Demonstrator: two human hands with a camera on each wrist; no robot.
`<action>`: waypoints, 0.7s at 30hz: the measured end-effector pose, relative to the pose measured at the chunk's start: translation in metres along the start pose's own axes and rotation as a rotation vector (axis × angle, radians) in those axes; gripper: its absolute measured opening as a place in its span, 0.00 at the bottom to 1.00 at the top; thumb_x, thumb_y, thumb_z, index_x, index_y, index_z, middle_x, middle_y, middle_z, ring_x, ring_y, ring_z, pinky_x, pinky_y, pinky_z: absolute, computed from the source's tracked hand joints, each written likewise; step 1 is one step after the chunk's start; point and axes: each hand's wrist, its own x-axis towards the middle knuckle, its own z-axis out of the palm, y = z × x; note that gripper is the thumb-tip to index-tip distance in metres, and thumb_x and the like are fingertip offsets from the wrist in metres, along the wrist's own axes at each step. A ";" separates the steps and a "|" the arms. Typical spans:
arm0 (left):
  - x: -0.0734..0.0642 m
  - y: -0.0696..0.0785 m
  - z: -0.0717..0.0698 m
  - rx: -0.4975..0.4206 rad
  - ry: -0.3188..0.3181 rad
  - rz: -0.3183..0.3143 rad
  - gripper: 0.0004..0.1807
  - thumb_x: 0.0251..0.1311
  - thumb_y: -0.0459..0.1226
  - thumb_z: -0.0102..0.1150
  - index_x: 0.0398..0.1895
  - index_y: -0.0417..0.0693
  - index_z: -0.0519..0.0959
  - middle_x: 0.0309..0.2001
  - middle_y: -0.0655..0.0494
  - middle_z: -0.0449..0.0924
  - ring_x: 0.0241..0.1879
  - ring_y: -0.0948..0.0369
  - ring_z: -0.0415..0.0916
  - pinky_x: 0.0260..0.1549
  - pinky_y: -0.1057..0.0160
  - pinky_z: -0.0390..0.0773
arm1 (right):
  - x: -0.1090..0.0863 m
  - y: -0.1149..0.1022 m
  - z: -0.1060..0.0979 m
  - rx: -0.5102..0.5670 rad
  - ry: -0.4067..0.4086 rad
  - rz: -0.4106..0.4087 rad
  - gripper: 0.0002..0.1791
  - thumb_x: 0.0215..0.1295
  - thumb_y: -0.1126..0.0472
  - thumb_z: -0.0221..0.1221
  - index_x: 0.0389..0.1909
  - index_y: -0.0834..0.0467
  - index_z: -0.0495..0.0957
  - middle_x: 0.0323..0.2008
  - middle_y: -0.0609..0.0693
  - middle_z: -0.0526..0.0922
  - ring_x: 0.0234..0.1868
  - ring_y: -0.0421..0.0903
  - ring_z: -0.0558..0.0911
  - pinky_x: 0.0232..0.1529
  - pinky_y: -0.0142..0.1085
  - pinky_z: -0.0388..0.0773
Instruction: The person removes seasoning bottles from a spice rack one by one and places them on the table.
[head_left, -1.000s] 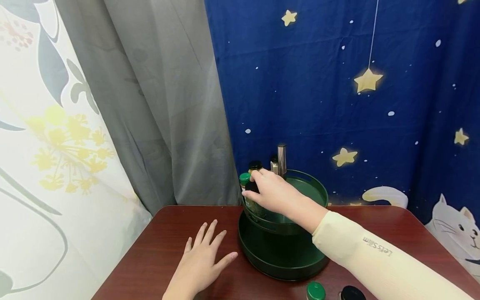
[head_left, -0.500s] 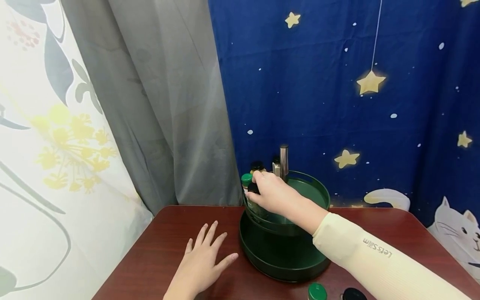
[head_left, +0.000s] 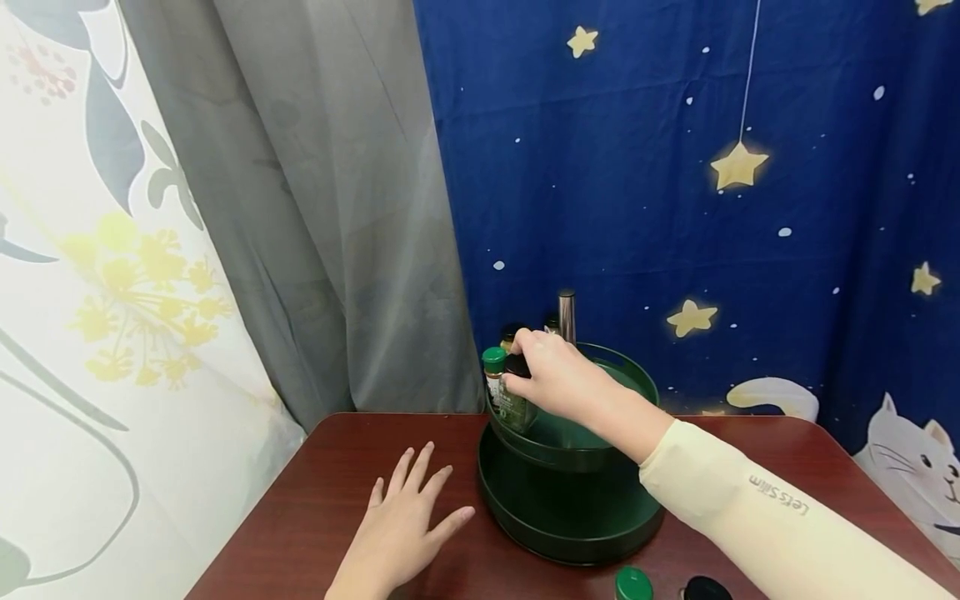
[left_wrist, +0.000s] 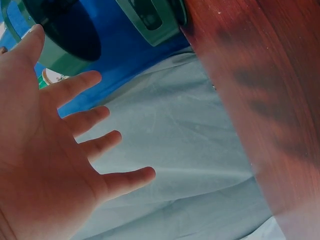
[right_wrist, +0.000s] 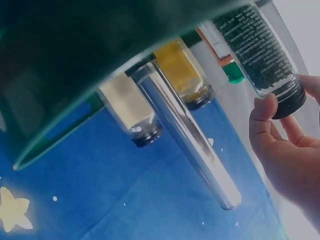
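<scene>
My right hand (head_left: 562,371) is over the upper tier of a green two-tier round tray (head_left: 570,458). In the right wrist view, its thumb and fingers pinch the black cap of a glass spice jar (right_wrist: 255,52) filled with dark green flakes. Beside that jar stands a green-capped spice jar (head_left: 493,367). A jar of yellow powder (right_wrist: 180,67), a jar of pale powder (right_wrist: 127,100) and a tall metallic cylinder (right_wrist: 187,135) stand behind. My left hand (head_left: 401,525) holds nothing; its fingers are spread above the table, left of the tray.
The red-brown table (head_left: 315,500) carries the tray near its back edge. At the front are a green cap (head_left: 633,583) and a black cap (head_left: 707,588), cut off by the frame. Grey (head_left: 315,208) and blue star-print (head_left: 615,192) curtains hang behind.
My right hand has shifted slightly right and up with the black-capped jar, uncovering more of the green-capped jar. The left hand stays about where it was.
</scene>
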 end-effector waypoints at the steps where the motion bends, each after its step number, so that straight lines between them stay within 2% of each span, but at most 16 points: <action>1: 0.000 0.000 0.000 -0.002 -0.002 -0.001 0.46 0.65 0.77 0.47 0.74 0.60 0.77 0.86 0.54 0.56 0.85 0.44 0.51 0.71 0.21 0.58 | -0.001 0.000 -0.002 0.002 0.003 -0.001 0.17 0.74 0.54 0.65 0.56 0.59 0.78 0.51 0.55 0.85 0.42 0.47 0.80 0.44 0.40 0.83; 3: 0.000 -0.001 -0.001 -0.004 -0.009 -0.004 0.46 0.65 0.78 0.46 0.74 0.60 0.77 0.86 0.54 0.55 0.85 0.44 0.51 0.71 0.21 0.58 | -0.003 -0.002 -0.007 0.008 0.009 -0.007 0.18 0.74 0.54 0.65 0.57 0.59 0.78 0.50 0.54 0.84 0.41 0.47 0.80 0.41 0.38 0.82; 9: 0.000 -0.002 -0.003 -0.005 -0.017 -0.009 0.47 0.64 0.78 0.46 0.74 0.60 0.77 0.86 0.53 0.55 0.86 0.44 0.50 0.71 0.20 0.58 | -0.017 -0.007 -0.018 0.001 0.041 -0.029 0.19 0.74 0.53 0.66 0.58 0.58 0.78 0.51 0.53 0.84 0.44 0.46 0.81 0.45 0.40 0.83; 12: 0.000 -0.002 -0.004 -0.004 -0.012 -0.008 0.47 0.65 0.78 0.46 0.74 0.60 0.77 0.86 0.53 0.56 0.86 0.44 0.51 0.71 0.21 0.58 | -0.025 -0.011 -0.021 0.017 0.046 -0.038 0.18 0.74 0.53 0.66 0.58 0.58 0.78 0.49 0.52 0.84 0.43 0.46 0.81 0.43 0.40 0.83; 14: -0.001 -0.001 -0.004 -0.006 -0.009 -0.007 0.46 0.65 0.77 0.47 0.75 0.60 0.76 0.86 0.53 0.56 0.86 0.44 0.51 0.72 0.21 0.58 | -0.031 -0.013 -0.022 0.031 0.049 -0.051 0.17 0.74 0.53 0.66 0.57 0.58 0.78 0.48 0.52 0.83 0.42 0.46 0.80 0.42 0.39 0.83; 15: -0.001 -0.001 -0.004 -0.006 -0.008 -0.007 0.46 0.65 0.77 0.47 0.75 0.60 0.76 0.86 0.53 0.56 0.86 0.44 0.51 0.72 0.21 0.58 | -0.033 -0.014 -0.022 0.033 0.052 -0.060 0.17 0.74 0.54 0.66 0.56 0.58 0.78 0.47 0.51 0.83 0.42 0.45 0.81 0.45 0.41 0.85; 18: -0.001 0.000 -0.005 -0.008 -0.007 -0.007 0.46 0.65 0.77 0.47 0.75 0.60 0.76 0.86 0.53 0.55 0.86 0.44 0.51 0.72 0.21 0.58 | -0.041 -0.016 -0.021 0.040 0.057 -0.086 0.16 0.74 0.54 0.67 0.55 0.57 0.78 0.46 0.51 0.83 0.41 0.44 0.80 0.45 0.41 0.85; 21: -0.002 0.001 -0.006 -0.007 -0.006 -0.006 0.47 0.65 0.78 0.46 0.75 0.61 0.76 0.86 0.53 0.56 0.86 0.44 0.51 0.72 0.21 0.58 | -0.048 -0.017 -0.019 0.038 0.061 -0.109 0.16 0.73 0.54 0.68 0.54 0.57 0.78 0.45 0.50 0.83 0.40 0.42 0.80 0.44 0.38 0.84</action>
